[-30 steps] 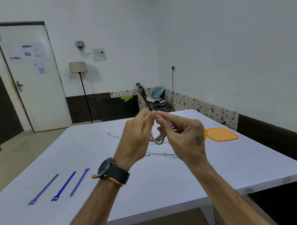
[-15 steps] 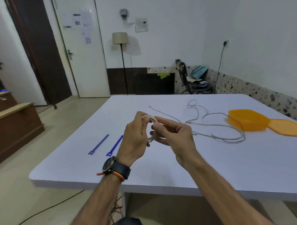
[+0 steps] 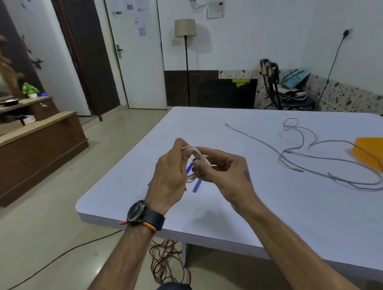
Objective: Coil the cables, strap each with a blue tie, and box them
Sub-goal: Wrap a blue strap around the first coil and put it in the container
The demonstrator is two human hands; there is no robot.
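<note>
Above the near left part of the white table, I hold a small coil of white cable with both hands. My left hand grips the coil's left side, and my right hand pinches its right side. Blue ties lie on the table just behind my hands, mostly hidden by them. Loose grey cables sprawl across the table's right half. An orange box sits at the right edge of view, with a cable draped over its near corner.
A tangle of brown cord and a black wire lie on the floor under the table's near left corner. A wooden cabinet stands to the left. Beyond the table are a floor lamp and a loaded chair.
The view has swung left and down, so the table's left corner and the cabinet now show. The coil in my hands has stayed there, and the blue ties are now behind my hands.
</note>
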